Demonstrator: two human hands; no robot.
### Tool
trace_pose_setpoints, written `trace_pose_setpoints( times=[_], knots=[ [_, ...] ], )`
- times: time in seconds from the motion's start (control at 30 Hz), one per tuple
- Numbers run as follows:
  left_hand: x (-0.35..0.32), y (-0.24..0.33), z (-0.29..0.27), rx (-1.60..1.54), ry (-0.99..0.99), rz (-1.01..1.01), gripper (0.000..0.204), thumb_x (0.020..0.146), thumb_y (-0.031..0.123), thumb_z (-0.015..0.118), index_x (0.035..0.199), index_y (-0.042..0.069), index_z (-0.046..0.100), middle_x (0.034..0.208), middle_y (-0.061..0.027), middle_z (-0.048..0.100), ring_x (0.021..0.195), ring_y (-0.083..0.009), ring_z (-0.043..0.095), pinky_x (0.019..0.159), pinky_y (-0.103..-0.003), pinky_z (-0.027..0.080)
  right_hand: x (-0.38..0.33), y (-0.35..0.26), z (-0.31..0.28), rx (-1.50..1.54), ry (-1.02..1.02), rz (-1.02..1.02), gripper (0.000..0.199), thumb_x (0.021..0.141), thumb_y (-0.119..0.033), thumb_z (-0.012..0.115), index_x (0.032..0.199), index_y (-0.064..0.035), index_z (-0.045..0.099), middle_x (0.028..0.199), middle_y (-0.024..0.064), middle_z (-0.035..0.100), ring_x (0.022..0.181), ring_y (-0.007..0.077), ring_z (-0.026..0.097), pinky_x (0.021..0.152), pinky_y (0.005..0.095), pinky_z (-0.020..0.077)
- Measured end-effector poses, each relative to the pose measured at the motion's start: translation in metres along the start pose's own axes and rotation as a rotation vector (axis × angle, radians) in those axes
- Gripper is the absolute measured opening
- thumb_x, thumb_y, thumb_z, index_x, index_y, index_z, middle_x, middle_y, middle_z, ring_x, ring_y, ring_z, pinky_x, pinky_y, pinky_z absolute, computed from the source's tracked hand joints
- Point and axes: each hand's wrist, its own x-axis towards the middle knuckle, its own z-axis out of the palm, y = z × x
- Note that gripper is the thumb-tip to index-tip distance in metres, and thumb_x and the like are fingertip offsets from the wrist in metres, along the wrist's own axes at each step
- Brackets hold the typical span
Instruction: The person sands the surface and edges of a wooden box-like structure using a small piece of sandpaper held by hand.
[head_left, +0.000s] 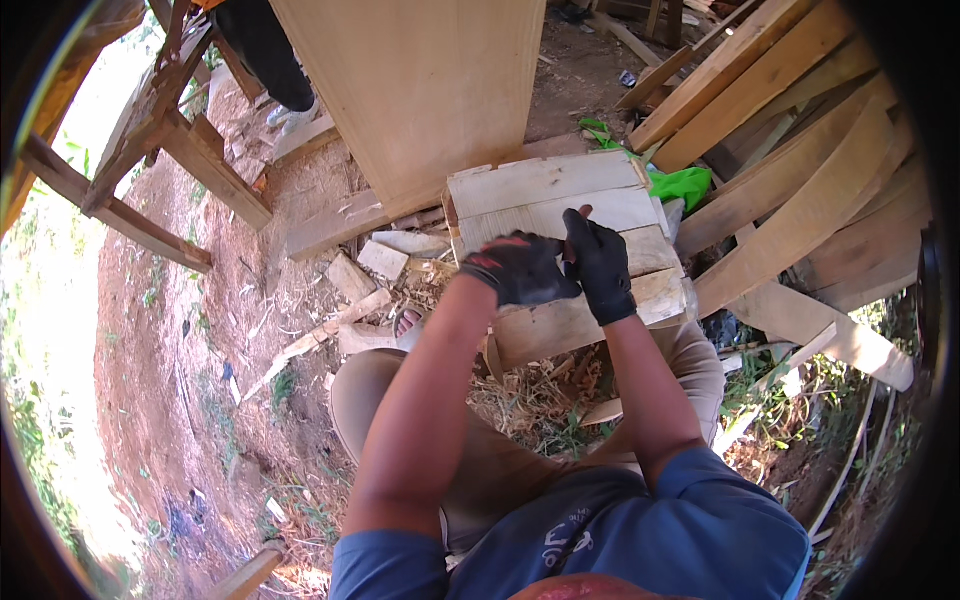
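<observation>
Sunlight whitens the left edge of the reddish-brown dirt ground [150,350]; a brown timber frame [215,178] stands near its far-left corner, long tan wooden planks [725,78] along its right.

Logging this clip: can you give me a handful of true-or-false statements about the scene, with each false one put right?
1. The black-gloved left hand and black-gloved right hand are close together. True.
2. The crumpled bright green material lies left of the pale, rectangular, plank-topped wooden stand. False: the green material is at the right side of the stand.
3. The wide, flat, pale wooden board is beyond the stand. True.
4. The person wears a long-sleeved red shirt. False: it is a short-sleeved blue shirt.
</observation>
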Motion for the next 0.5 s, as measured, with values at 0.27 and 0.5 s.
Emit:
trace_pose_setpoints(
  times=[0.27, 0.5],
  knots=[
    [-0.041, -0.076, -0.058, -0.272, 0.689, -0.554, 0.063, 0.099, 0.053, 0.063, 0.144, 0.008, 0.067, 0.144, -0.0168, 0.068, 0.137, -0.0346, 0.062, 0.116, -0.046, 0.046, 0.064, 0.033, 0.052, -1.101, -0.188, -0.666, 0.042, 0.105, -0.042, 0.057, 0.094, -0.0065, 0.075, 0.082, 0.0186, 0.075, 0.076, 0.0398, 0.074, 0.07, 0.0528, 0.0587],
    [-0.047, -0.089, -0.067, -0.212, 0.7, -0.577, 0.057, 0.096, 0.052, 0.058, 0.132, 0.01, 0.071, 0.136, -0.0179, 0.071, 0.129, -0.0396, 0.066, 0.111, -0.051, 0.052, 0.069, 0.054, 0.109, -1.091, -0.217, -0.684, 0.041, 0.106, -0.041, 0.054, 0.097, -0.0066, 0.075, 0.084, 0.0173, 0.076, 0.075, 0.0392, 0.073, 0.069, 0.0532, 0.0581]
  ],
)
